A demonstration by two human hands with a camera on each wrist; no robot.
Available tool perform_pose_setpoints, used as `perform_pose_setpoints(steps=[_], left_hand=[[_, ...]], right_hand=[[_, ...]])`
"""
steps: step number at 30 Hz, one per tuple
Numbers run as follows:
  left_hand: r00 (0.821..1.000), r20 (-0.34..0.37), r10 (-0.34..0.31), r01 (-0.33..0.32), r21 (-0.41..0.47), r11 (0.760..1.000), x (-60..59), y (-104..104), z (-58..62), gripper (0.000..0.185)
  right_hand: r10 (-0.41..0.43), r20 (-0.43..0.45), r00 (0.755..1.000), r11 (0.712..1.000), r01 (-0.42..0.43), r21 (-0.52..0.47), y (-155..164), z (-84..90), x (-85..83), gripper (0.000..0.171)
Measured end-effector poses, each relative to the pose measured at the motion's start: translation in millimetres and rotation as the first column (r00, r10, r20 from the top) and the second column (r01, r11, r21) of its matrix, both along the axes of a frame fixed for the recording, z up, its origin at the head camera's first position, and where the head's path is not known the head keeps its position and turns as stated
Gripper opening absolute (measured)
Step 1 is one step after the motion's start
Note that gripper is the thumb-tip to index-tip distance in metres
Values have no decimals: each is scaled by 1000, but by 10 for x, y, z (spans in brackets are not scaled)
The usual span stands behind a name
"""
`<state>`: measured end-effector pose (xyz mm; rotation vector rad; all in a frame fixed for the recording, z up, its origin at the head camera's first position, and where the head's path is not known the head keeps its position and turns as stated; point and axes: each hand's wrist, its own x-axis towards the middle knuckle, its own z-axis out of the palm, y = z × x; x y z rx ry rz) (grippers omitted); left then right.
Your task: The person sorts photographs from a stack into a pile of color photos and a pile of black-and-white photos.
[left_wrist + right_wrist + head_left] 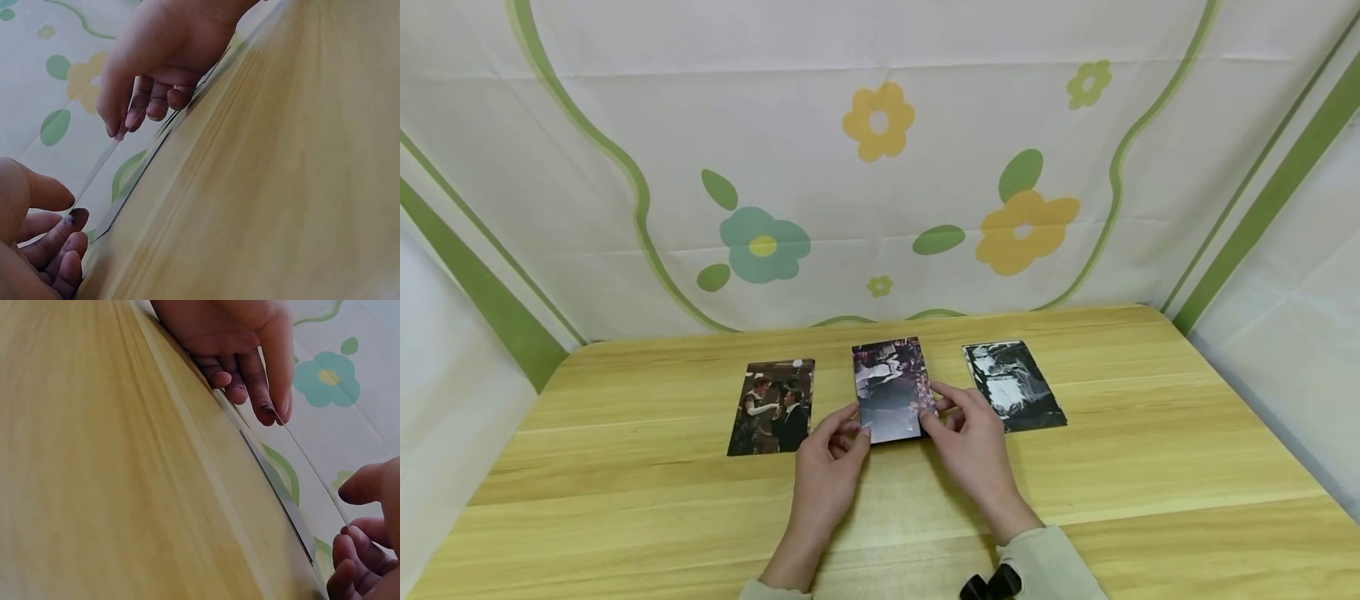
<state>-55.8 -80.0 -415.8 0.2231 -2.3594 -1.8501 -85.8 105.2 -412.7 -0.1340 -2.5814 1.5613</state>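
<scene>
Between my two hands is a photo card (891, 392) with a dark, crowded scene and a pale figure. My left hand (831, 467) pinches its lower left side by thumb and fingers. At its lower right side my right hand (970, 437) holds it, the thumb over the picture. Both wrist views show the card edge-on as a thin line, raised above the table. Beneath it lies a flat dark-edged piece (278, 497), its face hidden. The far hand in the left wrist view is my right hand (169, 56); in the right wrist view it is my left hand (237, 350).
A colour photo pile (771, 408) showing two people lies to the left on the wooden table (647, 517). To the right lies a black-and-white photo pile (1015, 386). A flowered cloth (820, 183) hangs behind the table's far edge.
</scene>
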Motion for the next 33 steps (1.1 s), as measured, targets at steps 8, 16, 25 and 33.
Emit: perform_pose_setpoints(steps=[8,16,25,33], left_hand=[[1000,-16,7,-7,30,1000,3,-2,41,34],[999,-30,22,-20,78,997,22,-40,169,33],[1000,-17,23,-21,89,996,17,-56,234,35],[999,-20,33,-31,83,996,19,-73,234,35]], right_hand=[[-2,-23,1000,999,1,-34,2,30,-2,47],[7,-28,1000,998,-9,-64,-3,122,11,48],[14,-47,999,996,-18,-90,-17,199,37,46],[19,-25,1000,997,-21,-77,-25,196,44,47]])
